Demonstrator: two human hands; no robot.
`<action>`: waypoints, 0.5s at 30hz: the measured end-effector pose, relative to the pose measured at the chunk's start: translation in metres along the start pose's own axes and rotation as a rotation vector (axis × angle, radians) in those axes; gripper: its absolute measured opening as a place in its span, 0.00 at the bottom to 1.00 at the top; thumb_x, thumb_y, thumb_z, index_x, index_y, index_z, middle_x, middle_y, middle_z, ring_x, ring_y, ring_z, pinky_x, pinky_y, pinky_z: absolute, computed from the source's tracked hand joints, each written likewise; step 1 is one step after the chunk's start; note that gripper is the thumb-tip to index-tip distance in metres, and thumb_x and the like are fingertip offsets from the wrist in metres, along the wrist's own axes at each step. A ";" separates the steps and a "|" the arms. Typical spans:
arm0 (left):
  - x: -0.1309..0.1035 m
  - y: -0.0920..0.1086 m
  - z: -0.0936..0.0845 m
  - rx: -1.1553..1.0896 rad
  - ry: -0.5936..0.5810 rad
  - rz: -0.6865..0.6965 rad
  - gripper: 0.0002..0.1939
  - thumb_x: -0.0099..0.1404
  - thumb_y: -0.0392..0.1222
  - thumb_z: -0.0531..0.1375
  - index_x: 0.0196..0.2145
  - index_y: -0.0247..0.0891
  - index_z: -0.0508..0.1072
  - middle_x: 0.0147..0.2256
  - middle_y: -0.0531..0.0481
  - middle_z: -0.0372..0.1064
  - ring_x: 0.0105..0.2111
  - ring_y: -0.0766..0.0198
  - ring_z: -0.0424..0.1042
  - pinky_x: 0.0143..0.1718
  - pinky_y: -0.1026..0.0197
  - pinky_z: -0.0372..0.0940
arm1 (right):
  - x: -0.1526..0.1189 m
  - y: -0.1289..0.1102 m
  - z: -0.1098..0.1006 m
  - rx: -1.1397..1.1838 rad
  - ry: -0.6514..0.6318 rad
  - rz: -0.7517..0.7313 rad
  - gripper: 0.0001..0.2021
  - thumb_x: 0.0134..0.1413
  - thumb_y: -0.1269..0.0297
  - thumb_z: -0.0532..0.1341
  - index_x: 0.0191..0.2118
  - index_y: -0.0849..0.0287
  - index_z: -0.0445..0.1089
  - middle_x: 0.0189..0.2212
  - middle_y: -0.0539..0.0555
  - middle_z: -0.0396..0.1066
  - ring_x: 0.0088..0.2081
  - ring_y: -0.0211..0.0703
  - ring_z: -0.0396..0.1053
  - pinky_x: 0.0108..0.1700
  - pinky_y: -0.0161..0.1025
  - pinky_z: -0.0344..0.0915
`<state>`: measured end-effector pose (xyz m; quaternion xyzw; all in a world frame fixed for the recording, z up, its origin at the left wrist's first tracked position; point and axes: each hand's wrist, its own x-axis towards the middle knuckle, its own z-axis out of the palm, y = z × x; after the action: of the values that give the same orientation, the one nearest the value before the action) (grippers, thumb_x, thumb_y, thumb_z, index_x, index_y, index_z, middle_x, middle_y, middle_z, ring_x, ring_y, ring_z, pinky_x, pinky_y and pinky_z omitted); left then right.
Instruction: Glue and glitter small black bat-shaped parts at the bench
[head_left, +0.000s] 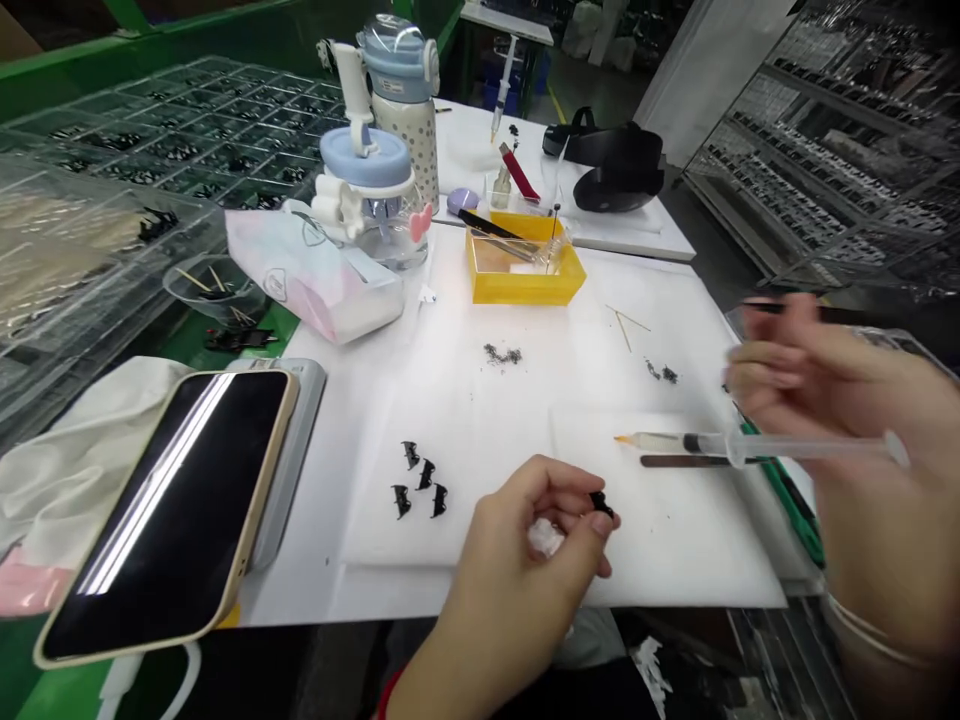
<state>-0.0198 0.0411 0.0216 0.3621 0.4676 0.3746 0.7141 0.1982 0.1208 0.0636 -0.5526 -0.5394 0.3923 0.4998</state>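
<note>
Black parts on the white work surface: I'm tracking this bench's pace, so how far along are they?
Four black parts lie grouped on the white work surface, perhaps finished. The left hand holds another black part. Tiny dark pieces remain in piles; how many parts are left isn't visible.

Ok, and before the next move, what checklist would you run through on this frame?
1. Small black part pinched at the left hand's fingertips: ok.
2. Crumpled white material kept off the fingertips, back in the palm: ok.
3. Four loose black parts lying separately on the white surface: ok.
4. Syringe's amber tip clear of the left hand: ok.
5. Right hand sharp enough to check its pose: not ok, motion-blurred.
6. Right hand gripping the syringe: cannot tell; barrel and wrist overlap in view.
</note>
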 end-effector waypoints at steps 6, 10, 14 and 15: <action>0.013 -0.002 -0.005 0.008 -0.039 -0.009 0.05 0.60 0.38 0.59 0.36 0.37 0.70 0.27 0.53 0.68 0.25 0.69 0.68 0.28 0.65 0.60 | 0.042 0.018 0.078 0.255 -0.205 0.348 0.10 0.44 0.70 0.68 0.34 0.60 0.69 0.26 0.47 0.72 0.22 0.27 0.64 0.22 0.27 0.61; 0.011 -0.004 -0.010 -0.034 -0.114 -0.082 0.05 0.60 0.37 0.59 0.36 0.37 0.70 0.27 0.54 0.67 0.24 0.69 0.68 0.26 0.67 0.59 | 0.041 0.037 0.100 0.194 -0.262 0.268 0.10 0.45 0.70 0.68 0.34 0.60 0.67 0.25 0.49 0.73 0.19 0.29 0.64 0.21 0.30 0.61; 0.010 0.000 -0.010 -0.080 -0.116 -0.127 0.04 0.60 0.36 0.59 0.35 0.38 0.70 0.26 0.56 0.65 0.26 0.70 0.69 0.26 0.68 0.60 | 0.038 0.042 0.106 0.132 -0.254 0.199 0.08 0.47 0.73 0.66 0.33 0.59 0.67 0.23 0.47 0.72 0.18 0.29 0.62 0.20 0.31 0.60; 0.010 0.002 -0.009 -0.090 -0.110 -0.139 0.04 0.59 0.36 0.59 0.35 0.37 0.71 0.26 0.56 0.65 0.25 0.70 0.68 0.26 0.69 0.60 | 0.037 0.042 0.106 0.109 -0.261 0.174 0.08 0.48 0.73 0.65 0.33 0.59 0.67 0.24 0.47 0.72 0.17 0.29 0.62 0.20 0.31 0.59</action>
<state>-0.0259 0.0523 0.0162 0.3162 0.4344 0.3243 0.7786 0.1076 0.1749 0.0057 -0.5134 -0.5279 0.5313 0.4189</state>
